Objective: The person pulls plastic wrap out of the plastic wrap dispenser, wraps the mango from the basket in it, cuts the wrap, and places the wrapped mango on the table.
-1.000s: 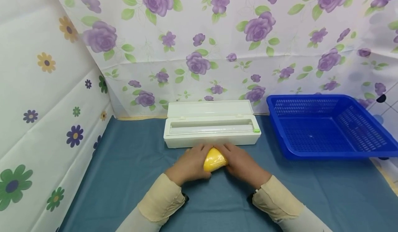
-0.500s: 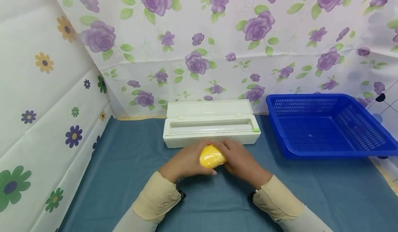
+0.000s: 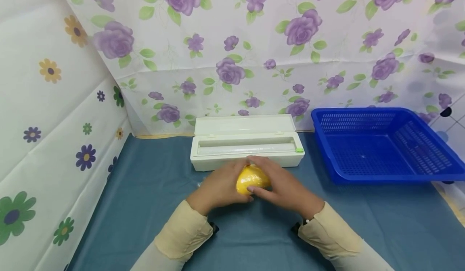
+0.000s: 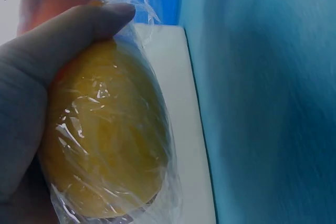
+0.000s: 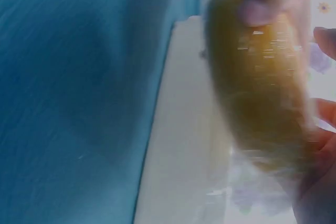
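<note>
A yellow, oval, mango-like fruit (image 3: 251, 178) is wrapped in clear cling film and held between both hands, in front of a white box. My left hand (image 3: 221, 186) grips it from the left, its thumb across the near side. From the right, my right hand (image 3: 287, 188) curls round it, thumb in front and fingers behind. In the left wrist view, loose film hangs past both ends of the fruit (image 4: 107, 129). The fruit (image 5: 257, 77) is blurred in the right wrist view. The far sides of the fruit and several fingertips are hidden.
Behind the hands stands the white cling film box (image 3: 247, 162), its lid (image 3: 245, 126) raised and a film roll (image 3: 247, 149) inside. A blue plastic basket (image 3: 363, 154) sits to the right. Blue-green cloth (image 3: 152, 206) covers the table, with flowered sheets behind and at left.
The fruit has turned and shifted slightly between the hands. My right thumb has come round to its near side. The box and basket keep their places.
</note>
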Demonstrator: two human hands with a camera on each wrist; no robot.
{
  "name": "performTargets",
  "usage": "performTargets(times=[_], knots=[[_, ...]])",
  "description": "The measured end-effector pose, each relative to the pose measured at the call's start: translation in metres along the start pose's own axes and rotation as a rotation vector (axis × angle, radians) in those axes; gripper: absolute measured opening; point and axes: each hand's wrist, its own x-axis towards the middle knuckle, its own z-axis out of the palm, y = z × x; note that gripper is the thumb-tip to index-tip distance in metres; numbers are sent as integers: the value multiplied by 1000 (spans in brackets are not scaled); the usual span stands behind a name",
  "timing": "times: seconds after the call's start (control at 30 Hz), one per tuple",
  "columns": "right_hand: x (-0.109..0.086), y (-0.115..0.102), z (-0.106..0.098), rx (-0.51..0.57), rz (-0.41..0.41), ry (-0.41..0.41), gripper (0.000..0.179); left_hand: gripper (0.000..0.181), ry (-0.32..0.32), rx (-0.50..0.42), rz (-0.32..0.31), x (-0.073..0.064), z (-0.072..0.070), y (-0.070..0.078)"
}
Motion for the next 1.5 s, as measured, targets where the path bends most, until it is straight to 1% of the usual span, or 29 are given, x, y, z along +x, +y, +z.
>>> performTargets(times=[0.1, 0.2, 0.3, 0.43, 0.53, 0.7, 0.8, 0.87, 0.9, 0.93, 1.0, 1.13, 1.17, 1.2, 1.23, 1.3, 1.5], knots=[[2, 3, 3, -34, -24, 19, 68, 89, 17, 9, 20, -1, -2, 5], [3, 10, 6, -34, -38, 54, 64, 87, 30, 3, 20, -1, -3, 7], [2, 16, 8, 31, -25, 90, 54, 86, 40, 2, 14, -1, -3, 8], [1, 22, 10, 170, 17, 147, 39, 86, 64, 13, 3, -2, -4, 10], [1, 22, 11, 314, 59, 182, 34, 84, 85, 27, 4, -2, -6, 12], [3, 21, 13, 622, 144, 219, 32, 84, 99, 47, -3, -4, -7, 17], [5, 20, 15, 757, 183, 248, 35, 86, 113, 57, -3, -5, -7, 19], [5, 19, 17, 831, 196, 272, 36, 86, 131, 67, 2, -5, -6, 20], [5, 18, 17, 886, 201, 286, 37, 86, 141, 68, 10, -5, -5, 21], [5, 17, 18, 955, 202, 299, 37, 87, 152, 67, 17, -5, -4, 22], [4, 15, 20, 1140, 192, 326, 38, 87, 171, 67, 32, -4, -1, 23], [4, 11, 21, 1577, 128, 363, 48, 88, 189, 48, 47, -4, 5, 27], [3, 10, 21, 1662, 115, 364, 50, 88, 189, 47, 45, -4, 6, 28], [3, 8, 20, 1721, 108, 362, 51, 88, 187, 45, 41, -4, 7, 29], [3, 7, 20, 1767, 112, 359, 52, 88, 184, 45, 34, -4, 7, 29], [3, 5, 21, 1805, 147, 362, 52, 88, 179, 55, 27, -5, 8, 30], [2, 5, 24, 1767, 276, 417, 50, 87, 167, 89, 25, -5, 10, 30]])
